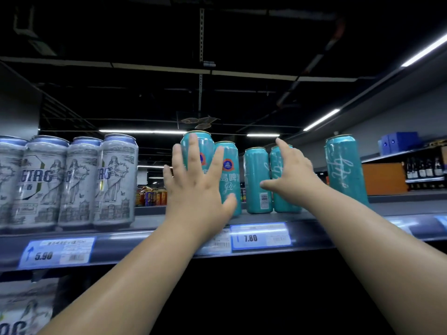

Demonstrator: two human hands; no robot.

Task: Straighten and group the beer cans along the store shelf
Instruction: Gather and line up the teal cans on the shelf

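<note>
Your left hand (196, 189) covers much of the two leftmost teal cans (228, 175), fingers spread flat; your right hand (294, 175), fingers straight, touches the fourth on the shelf (145, 240).

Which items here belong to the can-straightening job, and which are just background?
Job:
teal beer cans, lone teal can, grey beer cans, shelf, left hand, right hand

Background:
price tags, wine bottles, blue boxes, ceiling lights
</note>
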